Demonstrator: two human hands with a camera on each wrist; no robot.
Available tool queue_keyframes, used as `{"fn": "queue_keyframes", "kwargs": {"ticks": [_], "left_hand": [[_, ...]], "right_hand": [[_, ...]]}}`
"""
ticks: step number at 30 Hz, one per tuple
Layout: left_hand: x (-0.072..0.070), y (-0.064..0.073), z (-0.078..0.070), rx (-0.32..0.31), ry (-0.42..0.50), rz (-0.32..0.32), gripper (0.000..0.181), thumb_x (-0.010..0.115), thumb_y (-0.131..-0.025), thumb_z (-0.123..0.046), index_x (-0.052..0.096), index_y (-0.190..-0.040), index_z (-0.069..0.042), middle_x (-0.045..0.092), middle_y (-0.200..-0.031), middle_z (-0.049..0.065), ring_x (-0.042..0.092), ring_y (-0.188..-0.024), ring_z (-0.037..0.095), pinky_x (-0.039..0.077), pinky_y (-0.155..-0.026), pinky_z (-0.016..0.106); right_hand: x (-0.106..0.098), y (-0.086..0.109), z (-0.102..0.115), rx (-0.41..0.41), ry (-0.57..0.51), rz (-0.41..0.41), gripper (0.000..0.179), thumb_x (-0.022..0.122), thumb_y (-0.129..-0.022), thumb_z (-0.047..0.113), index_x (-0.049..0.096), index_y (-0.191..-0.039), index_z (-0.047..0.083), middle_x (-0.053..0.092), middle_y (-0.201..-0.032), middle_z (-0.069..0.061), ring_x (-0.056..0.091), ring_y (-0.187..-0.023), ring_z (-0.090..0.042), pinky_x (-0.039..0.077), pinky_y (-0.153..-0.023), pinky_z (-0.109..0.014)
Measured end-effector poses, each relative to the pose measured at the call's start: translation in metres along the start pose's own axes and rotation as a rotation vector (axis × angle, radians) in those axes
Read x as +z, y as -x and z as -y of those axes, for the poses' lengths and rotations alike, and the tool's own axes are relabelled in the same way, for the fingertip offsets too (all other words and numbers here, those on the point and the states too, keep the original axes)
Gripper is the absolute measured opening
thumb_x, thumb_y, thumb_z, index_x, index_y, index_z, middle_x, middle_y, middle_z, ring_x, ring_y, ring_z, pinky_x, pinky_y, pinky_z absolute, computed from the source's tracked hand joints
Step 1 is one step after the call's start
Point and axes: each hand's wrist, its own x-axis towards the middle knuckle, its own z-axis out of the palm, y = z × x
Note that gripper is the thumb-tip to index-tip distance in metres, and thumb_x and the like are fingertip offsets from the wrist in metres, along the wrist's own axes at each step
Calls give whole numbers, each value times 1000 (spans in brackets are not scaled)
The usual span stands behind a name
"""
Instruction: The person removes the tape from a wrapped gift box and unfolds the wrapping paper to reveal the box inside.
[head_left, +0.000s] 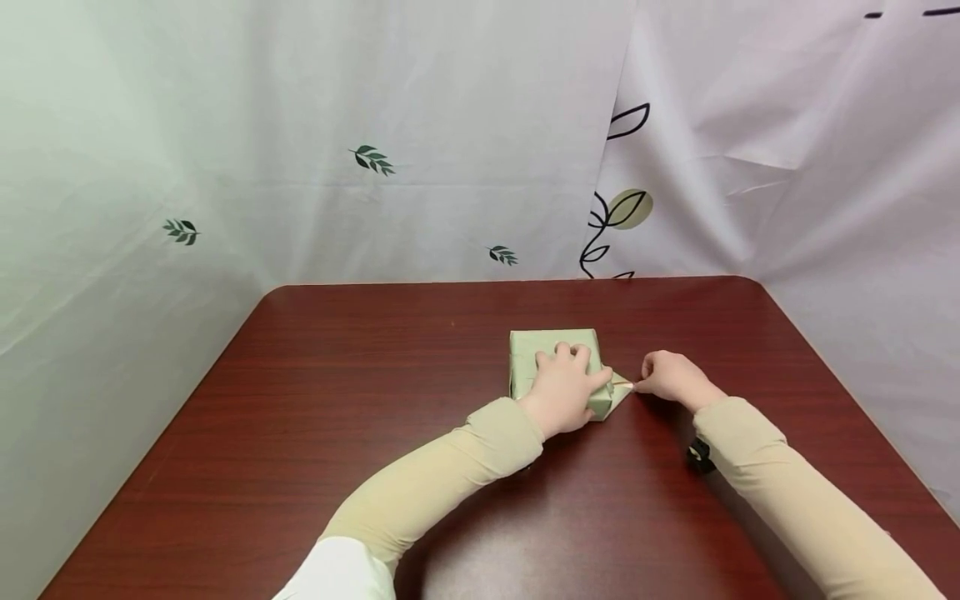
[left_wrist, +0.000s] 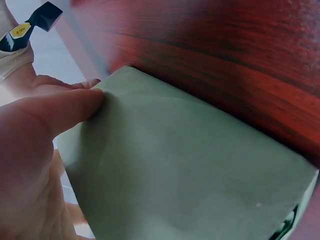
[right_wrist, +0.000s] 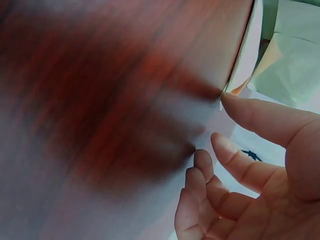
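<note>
A box wrapped in pale green paper (head_left: 525, 343) sits on the dark red table, right of the middle. My left hand (head_left: 564, 390) grips it from above, with bent fingers over the top and the thumb at the right edge. In the left wrist view the thumb (left_wrist: 75, 107) lies on the green paper. At the box's right end a pointed paper flap (head_left: 617, 398) sticks out, with a thin orange strip along it. My right hand (head_left: 671, 379) touches the flap's tip with the thumb (right_wrist: 260, 115); its other fingers are bent and apart from the thumb.
The wood-grain table (head_left: 360, 375) spreads around the box. White cloth with leaf prints (head_left: 450, 125) hangs behind the table and at its sides. A dark device (head_left: 701, 455) is strapped at the right wrist.
</note>
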Motion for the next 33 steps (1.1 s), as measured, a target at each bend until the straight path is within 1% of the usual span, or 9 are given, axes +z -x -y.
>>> {"fn": "queue_keyframes", "kwargs": {"ticks": [6,9,12,15,18,20,23,29,33], "left_hand": [[4,1,-2,8,-22,-20,63,55,-84,-64,34,-140,-44,43,-134,4,45,-113,25,46,-77,44],[5,1,-3,7,-20,-29,63,55,-84,-64,35,-139,-43,43,-134,5,45,-113,25,46,-77,44],[5,2,-3,4,-11,-36,62,56,-83,-63,36,-139,-43,43,-133,5,45,-112,25,45,-77,44],[5,3,-2,2,1,-45,63,56,-83,-63,37,-139,-42,43,-133,5,45,-112,25,45,-78,45],[5,4,0,6,16,-48,64,56,-83,-63,36,-140,-41,43,-133,5,44,-113,25,44,-80,45],[4,4,2,15,32,-49,65,56,-84,-62,36,-141,-40,43,-132,6,45,-113,25,44,-82,45],[2,5,6,36,63,-46,67,56,-84,-61,34,-144,-40,45,-130,5,45,-112,23,44,-83,43],[2,11,18,88,182,-72,72,55,-87,-57,25,-149,-35,47,-125,6,46,-112,22,43,-83,40],[4,19,34,116,300,-131,66,57,-89,-50,34,-146,-26,50,-124,8,51,-111,23,46,-85,38]], "right_hand": [[-1,8,-6,-35,-71,-76,21,73,-76,17,59,-81,2,58,-74,-7,51,-67,-19,40,-60,-30],[-3,13,-5,-45,-105,-108,18,71,-78,14,60,-84,1,61,-78,-10,53,-70,-19,41,-62,-31],[-2,16,-4,-59,-183,-123,14,67,-81,11,62,-88,1,64,-81,-10,54,-71,-18,42,-62,-30],[1,17,-2,-70,-370,-73,17,64,-85,10,61,-96,-3,68,-88,-12,58,-73,-12,46,-64,-28],[4,18,-1,-79,-609,31,22,58,-90,7,55,-103,-9,70,-96,-10,61,-79,-4,50,-68,-25],[7,19,0,-91,-744,98,25,56,-91,7,50,-107,-11,71,-97,-5,62,-83,0,52,-73,-25],[10,19,0,-130,-863,162,27,54,-93,5,45,-110,-13,69,-96,5,62,-87,1,53,-77,-26],[13,19,6,-155,-882,176,36,51,-94,9,41,-119,-16,65,-99,6,61,-90,1,52,-83,-27],[13,18,11,-147,-879,174,42,50,-95,13,40,-124,-15,63,-102,3,61,-92,-1,51,-85,-27]]}}
